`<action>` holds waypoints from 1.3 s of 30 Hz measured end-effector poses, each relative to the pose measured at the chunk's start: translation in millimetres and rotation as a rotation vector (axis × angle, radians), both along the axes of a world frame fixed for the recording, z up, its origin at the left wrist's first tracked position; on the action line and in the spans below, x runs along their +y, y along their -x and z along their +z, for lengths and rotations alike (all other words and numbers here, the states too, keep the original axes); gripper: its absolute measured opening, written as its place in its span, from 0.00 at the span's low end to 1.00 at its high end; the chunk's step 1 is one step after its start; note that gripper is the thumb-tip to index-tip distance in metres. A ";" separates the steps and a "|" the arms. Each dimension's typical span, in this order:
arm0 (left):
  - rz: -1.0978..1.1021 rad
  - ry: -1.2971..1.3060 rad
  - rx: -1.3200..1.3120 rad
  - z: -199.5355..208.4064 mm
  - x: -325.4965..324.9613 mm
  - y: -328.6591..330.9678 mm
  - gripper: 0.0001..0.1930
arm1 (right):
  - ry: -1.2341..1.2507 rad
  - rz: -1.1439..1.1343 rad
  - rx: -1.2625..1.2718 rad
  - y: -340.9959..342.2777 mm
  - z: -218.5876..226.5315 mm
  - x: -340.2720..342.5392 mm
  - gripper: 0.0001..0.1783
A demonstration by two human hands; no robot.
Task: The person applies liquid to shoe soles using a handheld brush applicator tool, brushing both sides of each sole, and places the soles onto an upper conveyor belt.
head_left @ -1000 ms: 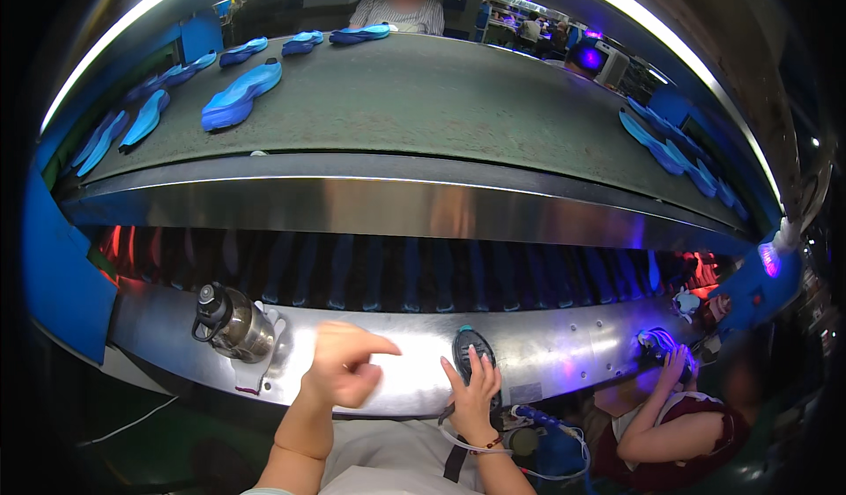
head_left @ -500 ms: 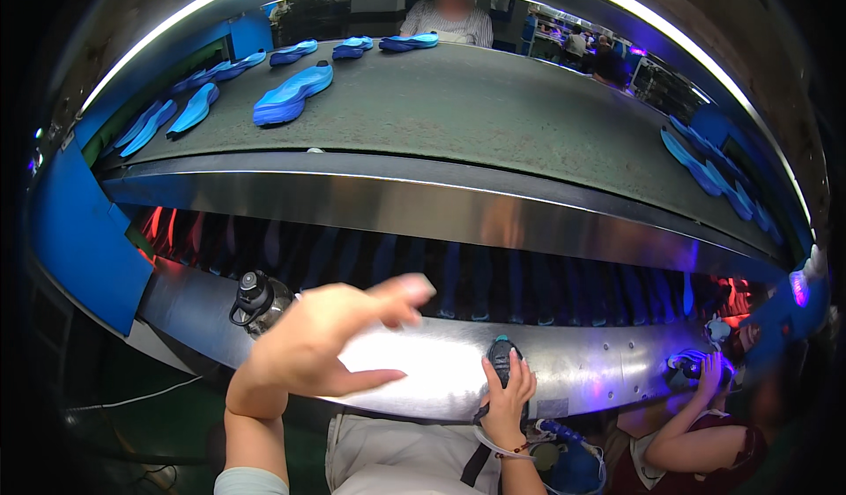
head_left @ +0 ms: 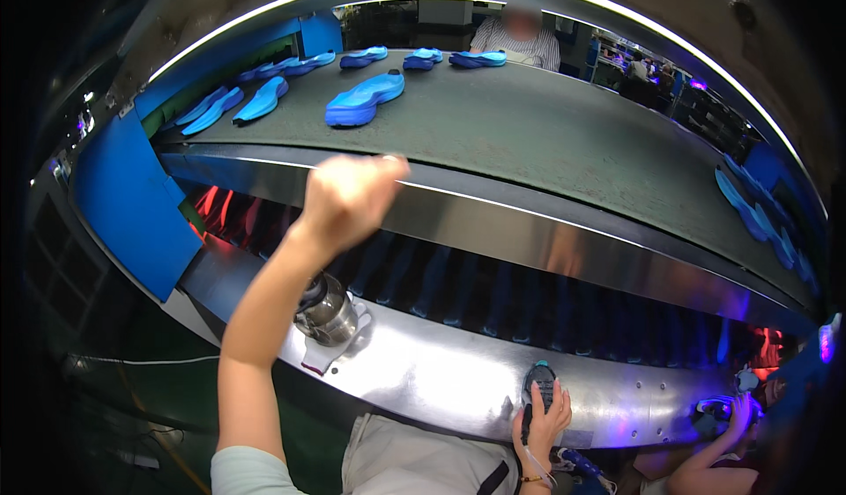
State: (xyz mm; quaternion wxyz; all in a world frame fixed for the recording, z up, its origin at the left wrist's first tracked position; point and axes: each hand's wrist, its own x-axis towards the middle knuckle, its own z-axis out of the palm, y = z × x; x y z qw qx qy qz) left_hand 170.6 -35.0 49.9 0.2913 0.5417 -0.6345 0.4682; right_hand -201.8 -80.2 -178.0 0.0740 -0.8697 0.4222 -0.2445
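The left hand [head_left: 351, 197] was raised high in front of the conveyor belt [head_left: 546, 143], its fingers curled into a loose fist, and I could not see anything inside it. It was over the shiny metal edge of the belt, and the forearm went down from it to the lower edge of the picture. The nearest thing on the belt was a blue shoe sole [head_left: 363, 100], which lay on the belt beyond the fist and did not touch it. More blue soles [head_left: 261, 99] lay on the belt to the left of this one, and three others [head_left: 423, 56] were at the far side of the belt, close to a person in a striped shirt [head_left: 520, 44]. Another row of blue soles [head_left: 756, 213] was at the right end of the belt.

The right hand [head_left: 545, 414] was low, below the belt, on the metal shelf [head_left: 441, 380] that ran along the belt's front. Its fingers were closed around a small dark device [head_left: 539, 380], which stood on the shelf.

On the same shelf, below the left forearm, stood a metal cup [head_left: 330, 308] on a white glove [head_left: 339, 341]. At the right end of the shelf, the hand of another person [head_left: 738, 411] rested on a thing with blue light; I could not tell what it was.
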 end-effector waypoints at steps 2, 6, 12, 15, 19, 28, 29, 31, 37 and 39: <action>0.077 0.063 0.329 8.8 -19.4 -34.4 0.14 | 0.023 -0.009 0.002 -0.4 1.6 -1.8 0.27; 0.536 -0.050 0.438 -5.0 -39.3 -116.0 0.30 | 0.032 0.007 -0.012 1.3 3.8 -5.0 0.27; 0.602 -0.302 0.820 -1.0 -41.9 -104.8 0.28 | -0.014 -0.028 -0.029 6.0 4.3 -3.0 0.26; 0.605 -0.259 0.849 -0.4 -40.4 -102.9 0.26 | -0.030 -0.029 -0.035 8.0 4.5 -2.0 0.26; 0.608 -0.251 0.866 0.7 -38.7 -101.8 0.26 | -0.041 -0.029 -0.033 8.3 6.6 -1.2 0.25; 0.637 -0.263 0.855 -2.9 -39.1 -111.7 0.28 | -0.054 0.012 -0.029 5.6 5.5 -1.2 0.24; 0.634 -0.261 0.858 -2.9 -39.0 -111.7 0.28 | -0.057 0.016 -0.030 5.0 6.4 -0.6 0.24; 0.629 -0.263 0.860 -3.4 -40.1 -112.7 0.28 | -0.062 0.015 -0.032 3.7 8.1 0.2 0.24; 0.616 -0.161 0.674 -10.9 -45.9 -124.1 0.28 | 0.003 0.021 -0.100 11.0 8.0 -6.1 0.27; 0.577 -0.126 0.687 -22.7 -41.5 -143.0 0.25 | 0.004 0.036 -0.089 8.6 7.0 -8.3 0.27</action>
